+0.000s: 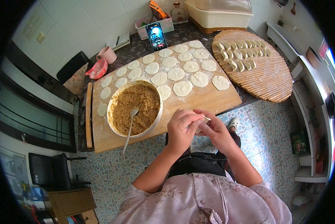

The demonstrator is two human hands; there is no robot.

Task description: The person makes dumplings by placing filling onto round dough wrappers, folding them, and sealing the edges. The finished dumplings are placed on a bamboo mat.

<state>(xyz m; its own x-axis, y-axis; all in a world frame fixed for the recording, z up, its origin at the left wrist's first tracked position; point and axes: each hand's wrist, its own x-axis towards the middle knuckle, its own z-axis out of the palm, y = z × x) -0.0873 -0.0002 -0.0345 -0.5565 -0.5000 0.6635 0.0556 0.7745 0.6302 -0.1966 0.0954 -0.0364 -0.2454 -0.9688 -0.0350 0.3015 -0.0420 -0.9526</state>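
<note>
My left hand (pixel 184 126) and my right hand (pixel 216 128) meet over the front edge of the wooden board (pixel 167 112). Between their fingers they pinch a folded dumpling (pixel 206 120), mostly covered by the fingers. Left of my hands stands a white bowl (pixel 158 123) of brown minced filling (pixel 122 106), with a metal spoon (pixel 131 121) leaning in it. Round dough wrappers (pixel 183 88) lie spread in rows over the floured board. On the right, several shaped dumplings (pixel 241 65) sit in three rows on a round slatted tray (pixel 262 81).
A rolling pin (pixel 89 117) lies along the board's left edge. Behind it are a red bowl (pixel 98 69) and a pink mug (pixel 108 55). A lit phone (pixel 156 37) leans against a box (pixel 167 25) at the back. A cream lidded container (pixel 223 15) stands behind the tray.
</note>
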